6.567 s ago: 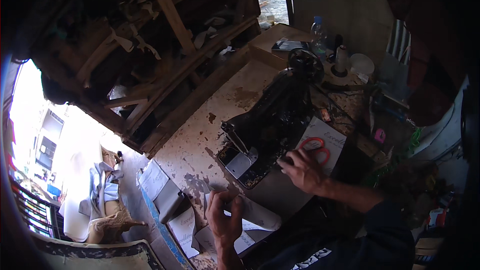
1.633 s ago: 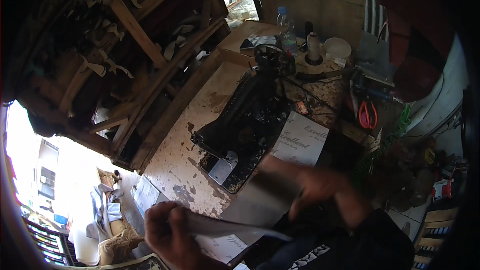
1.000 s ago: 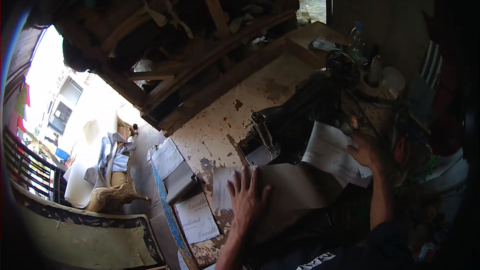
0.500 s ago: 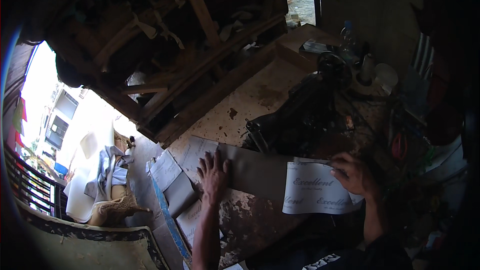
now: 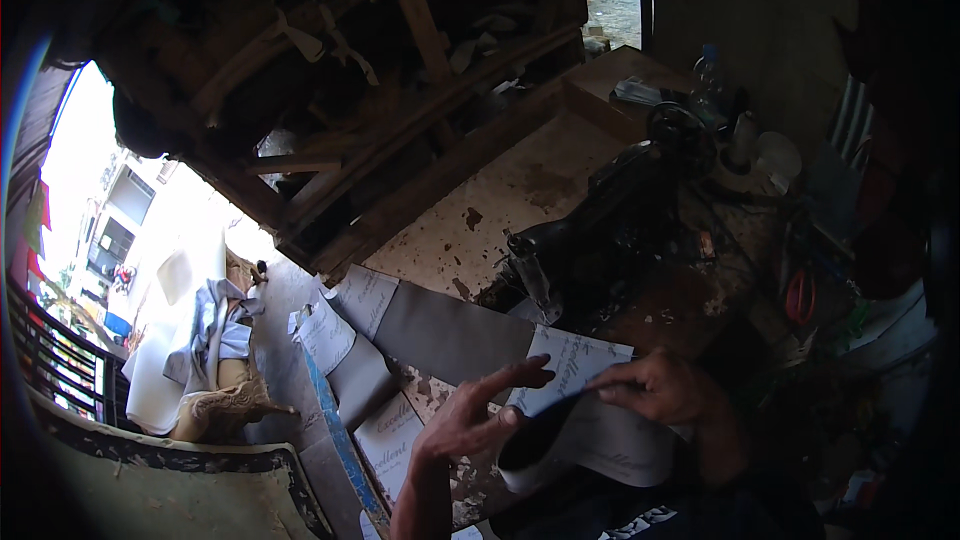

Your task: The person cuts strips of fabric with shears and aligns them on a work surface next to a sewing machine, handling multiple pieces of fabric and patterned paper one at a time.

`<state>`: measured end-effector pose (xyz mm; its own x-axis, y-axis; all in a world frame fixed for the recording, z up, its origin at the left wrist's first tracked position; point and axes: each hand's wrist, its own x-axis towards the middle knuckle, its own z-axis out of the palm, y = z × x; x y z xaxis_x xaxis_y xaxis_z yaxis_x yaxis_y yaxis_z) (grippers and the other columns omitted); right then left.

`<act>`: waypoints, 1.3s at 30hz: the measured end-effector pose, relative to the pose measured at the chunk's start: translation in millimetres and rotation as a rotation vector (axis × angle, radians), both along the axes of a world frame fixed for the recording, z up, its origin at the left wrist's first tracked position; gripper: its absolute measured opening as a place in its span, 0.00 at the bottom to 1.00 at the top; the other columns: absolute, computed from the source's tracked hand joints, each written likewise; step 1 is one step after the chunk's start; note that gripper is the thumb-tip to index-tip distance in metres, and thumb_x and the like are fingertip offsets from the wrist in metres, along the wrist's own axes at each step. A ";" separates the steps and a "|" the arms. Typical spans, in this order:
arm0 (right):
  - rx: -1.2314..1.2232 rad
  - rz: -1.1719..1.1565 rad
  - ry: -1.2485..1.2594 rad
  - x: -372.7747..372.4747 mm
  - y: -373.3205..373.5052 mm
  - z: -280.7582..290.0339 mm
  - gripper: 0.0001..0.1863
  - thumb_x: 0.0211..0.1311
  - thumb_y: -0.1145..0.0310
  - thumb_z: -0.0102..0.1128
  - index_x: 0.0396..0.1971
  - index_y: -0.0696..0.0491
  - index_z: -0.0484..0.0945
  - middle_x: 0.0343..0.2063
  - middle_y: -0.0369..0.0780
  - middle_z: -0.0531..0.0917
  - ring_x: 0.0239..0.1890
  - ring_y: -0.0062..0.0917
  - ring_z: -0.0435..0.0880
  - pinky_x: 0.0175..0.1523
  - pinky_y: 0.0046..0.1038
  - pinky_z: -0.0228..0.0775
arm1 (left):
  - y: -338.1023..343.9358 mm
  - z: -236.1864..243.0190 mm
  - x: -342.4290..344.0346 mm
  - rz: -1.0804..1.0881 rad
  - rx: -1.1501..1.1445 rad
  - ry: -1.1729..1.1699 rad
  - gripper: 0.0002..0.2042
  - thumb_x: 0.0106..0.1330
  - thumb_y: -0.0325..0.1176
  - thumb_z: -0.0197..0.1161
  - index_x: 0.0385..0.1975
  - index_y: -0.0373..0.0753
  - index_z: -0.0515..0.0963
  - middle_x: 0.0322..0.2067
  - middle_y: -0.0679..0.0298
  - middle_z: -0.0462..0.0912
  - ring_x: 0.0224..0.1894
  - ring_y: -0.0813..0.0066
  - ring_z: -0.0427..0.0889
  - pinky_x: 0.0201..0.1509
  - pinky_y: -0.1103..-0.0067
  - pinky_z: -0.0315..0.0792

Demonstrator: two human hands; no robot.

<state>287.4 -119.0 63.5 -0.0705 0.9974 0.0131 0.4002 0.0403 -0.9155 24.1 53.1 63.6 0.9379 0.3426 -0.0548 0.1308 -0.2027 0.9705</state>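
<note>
A long strip of grey leatherette (image 5: 455,332) with a white printed backing lies across the worktable, its right part folded over so the white backing (image 5: 625,445) shows and curls toward me. My right hand (image 5: 665,390) pinches the folded edge. At the left side of the curl, my left hand (image 5: 480,410) has its fingers apart; whether they touch the material I cannot tell. Just beyond the strip stands a black sewing machine (image 5: 620,200), its needle end near the fold. More leatherette pieces (image 5: 355,380) lie at the table's left edge, some backing side up.
A wooden frame (image 5: 400,150) with hanging scraps rises behind the table (image 5: 440,245). A plastic bottle (image 5: 709,80) stands past the machine, red-handled scissors (image 5: 800,295) to the right. White and grey cloth (image 5: 205,330) is heaped at the left, near a padded panel (image 5: 170,490).
My left hand has lifted off the flat strip and come right, to the fold. My right hand has shifted slightly left and toward me, curling the folded end. The view has shifted slightly.
</note>
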 end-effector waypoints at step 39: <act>-0.131 0.034 0.120 -17.0 74.3 -62.1 0.20 0.67 0.54 0.72 0.45 0.56 0.87 0.37 0.45 0.90 0.41 0.25 0.90 0.49 0.28 0.77 | 189.0 83.8 -145.2 0.224 0.619 0.806 0.17 0.60 0.45 0.73 0.42 0.41 0.88 0.40 0.54 0.90 0.44 0.63 0.89 0.55 0.67 0.78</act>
